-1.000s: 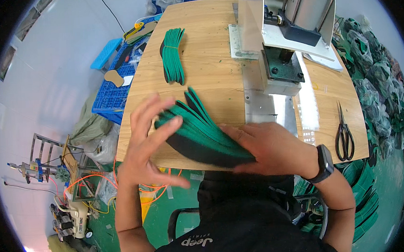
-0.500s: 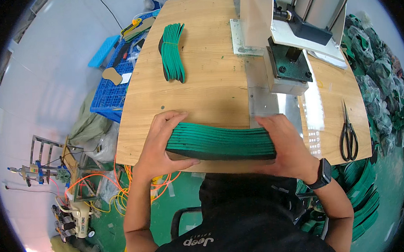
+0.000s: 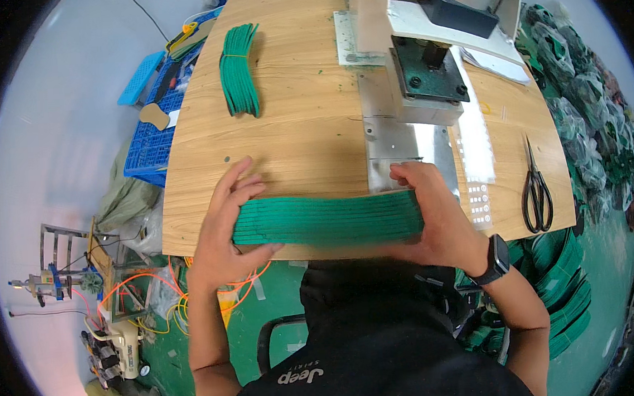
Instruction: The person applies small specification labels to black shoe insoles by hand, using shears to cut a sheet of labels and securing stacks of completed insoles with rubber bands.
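A stack of long green strips (image 3: 325, 217) spans the space between my two hands at the table's near edge, its lower side blurred. Against its left end rests my left hand (image 3: 222, 228), thumb below and fingers above, some of them lifted. My right hand (image 3: 440, 216) is wrapped round the right end, with a dark watch on that wrist. Farther off at the left, a second bundle of green strips (image 3: 239, 73) lies on the wooden table, bound round its middle with a thin yellow band.
A press (image 3: 428, 70) with a metal block stands on the table (image 3: 298, 120) at the back right, above a metal plate (image 3: 393, 147). Black scissors (image 3: 537, 193) lie near the right edge. A blue crate (image 3: 146, 146) adjoins the left edge. Bagged green pieces (image 3: 578, 120) are piled at far right.
Hands and stack have shifted a little left in the picture, along with the whole scene. The stack has straightened and turned, hiding its dark lower side. My left fingers have spread somewhat.
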Tool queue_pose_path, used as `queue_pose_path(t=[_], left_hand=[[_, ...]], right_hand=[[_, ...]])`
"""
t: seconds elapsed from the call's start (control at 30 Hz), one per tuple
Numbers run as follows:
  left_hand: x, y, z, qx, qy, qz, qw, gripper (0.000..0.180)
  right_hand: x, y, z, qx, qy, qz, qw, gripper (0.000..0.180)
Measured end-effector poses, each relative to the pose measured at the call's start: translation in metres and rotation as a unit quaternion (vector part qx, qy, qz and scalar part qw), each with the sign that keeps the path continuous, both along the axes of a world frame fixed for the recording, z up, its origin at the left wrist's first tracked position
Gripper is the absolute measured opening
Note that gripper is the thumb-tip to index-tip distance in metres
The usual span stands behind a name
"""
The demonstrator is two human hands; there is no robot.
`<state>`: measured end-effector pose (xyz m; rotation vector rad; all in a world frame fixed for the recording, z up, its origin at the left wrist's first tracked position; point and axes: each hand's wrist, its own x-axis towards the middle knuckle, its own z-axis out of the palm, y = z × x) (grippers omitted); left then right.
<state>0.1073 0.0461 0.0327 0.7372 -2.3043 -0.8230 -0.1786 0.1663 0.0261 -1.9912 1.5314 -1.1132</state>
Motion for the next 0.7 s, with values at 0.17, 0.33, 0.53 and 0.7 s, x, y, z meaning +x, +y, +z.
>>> queue_pose_path(t=[0.17,0.33,0.53,0.7], left_hand=[[0.009,-0.014,-0.010,0.002,0.016,-0.008,1.000,0.063],[0.010,-0.010,-0.028,-0.041,0.096,0.022,0.994,0.073],[0.002,-0.001,-0.019,0.038,0.103,0.037,0.993,0.069],[0.018,-0.006,-0.020,-0.041,0.039,0.011,0.998,0.063]], right_hand=[[-0.019,0.005,-0.010,0.027,0.021,0.057,0.998,0.076],[-0.011,0.002,-0.006,0.018,0.009,0.026,0.999,0.070],[-0.023,0.005,-0.007,-0.021,0.069,0.141,0.987,0.068],[-0.036,0.004,-0.014,-0.026,0.070,0.151,0.986,0.068]])
